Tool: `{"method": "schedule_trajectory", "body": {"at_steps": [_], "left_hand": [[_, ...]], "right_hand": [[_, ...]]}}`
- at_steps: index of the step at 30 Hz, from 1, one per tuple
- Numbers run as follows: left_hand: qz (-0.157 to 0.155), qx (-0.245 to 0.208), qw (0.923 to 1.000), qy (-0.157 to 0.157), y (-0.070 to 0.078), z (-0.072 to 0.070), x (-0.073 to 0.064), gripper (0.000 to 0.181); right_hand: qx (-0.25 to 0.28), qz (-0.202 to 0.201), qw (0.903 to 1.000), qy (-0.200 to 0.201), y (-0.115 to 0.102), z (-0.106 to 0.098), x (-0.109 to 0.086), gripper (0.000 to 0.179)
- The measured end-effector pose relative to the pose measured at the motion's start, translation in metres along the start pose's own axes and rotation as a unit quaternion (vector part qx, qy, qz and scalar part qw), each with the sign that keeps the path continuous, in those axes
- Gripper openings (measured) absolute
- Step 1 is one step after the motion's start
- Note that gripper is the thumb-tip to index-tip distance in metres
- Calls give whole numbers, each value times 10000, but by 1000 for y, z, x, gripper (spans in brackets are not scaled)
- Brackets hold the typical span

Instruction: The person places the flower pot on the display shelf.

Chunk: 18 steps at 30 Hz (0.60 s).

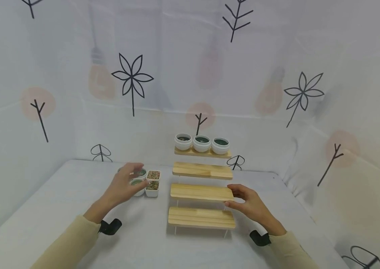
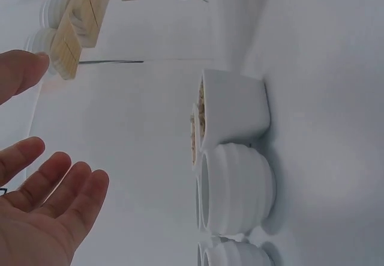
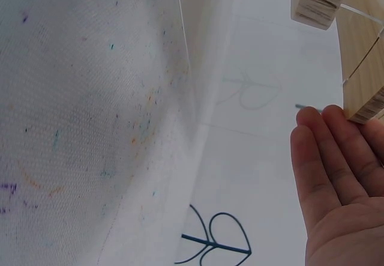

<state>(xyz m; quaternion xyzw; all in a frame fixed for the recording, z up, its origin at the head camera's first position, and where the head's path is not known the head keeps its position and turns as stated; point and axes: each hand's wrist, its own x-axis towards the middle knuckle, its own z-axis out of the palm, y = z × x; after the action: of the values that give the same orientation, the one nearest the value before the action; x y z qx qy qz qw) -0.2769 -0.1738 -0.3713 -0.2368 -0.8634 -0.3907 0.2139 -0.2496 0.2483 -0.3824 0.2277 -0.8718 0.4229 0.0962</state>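
Note:
My left hand (image 1: 122, 185) is over a group of small white pots, fingers spread and relaxed, nothing in its grasp. Two square pots hold coloured pebbles, the front one (image 1: 152, 188) beside my thumb; a round ribbed pot (image 2: 240, 188) stands next to them, and the hand partly covers the round ones in the head view. At a tiered wooden stand, my right hand (image 1: 248, 203) holds the right end of a middle shelf (image 1: 201, 192), thumb at the front edge and fingers toward the back. In the right wrist view its fingertips (image 3: 333, 114) meet the board's end.
Three round white pots with dark green contents, one in the middle (image 1: 201, 144), line the stand's top shelf (image 1: 207, 154). Another shelf (image 1: 202, 170) lies below it, and the lowest shelf (image 1: 201, 218) is nearest me. A white cloth with plant drawings (image 1: 183, 97) hangs behind the white table (image 1: 136, 239).

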Motion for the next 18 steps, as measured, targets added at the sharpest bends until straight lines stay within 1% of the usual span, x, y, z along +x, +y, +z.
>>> {"method": "schedule_trajectory", "body": {"at_steps": [2,5,9,14,18], "left_hand": [[-50,92,9999,-7,-5,-3,-4,59],[-174,128,9998,-10,-12,-7,-10,60],[-390,154,9991,-9,-19,-11,-17,61],[-440,290,9986,85,-29,-14,-22,62],[-580,426,9974,93,-37,-14,-26,63]], "right_hand": [[-18,9,10000,-27,-8,-1,-1,54],[-57,64,10000,-32,-11,-2,-1,55],[-44,72,10000,-13,-10,-1,-1,55],[-74,95,9999,8,-9,-1,-1,55],[-113,94,9999,17,-10,-1,-1,55]]}}
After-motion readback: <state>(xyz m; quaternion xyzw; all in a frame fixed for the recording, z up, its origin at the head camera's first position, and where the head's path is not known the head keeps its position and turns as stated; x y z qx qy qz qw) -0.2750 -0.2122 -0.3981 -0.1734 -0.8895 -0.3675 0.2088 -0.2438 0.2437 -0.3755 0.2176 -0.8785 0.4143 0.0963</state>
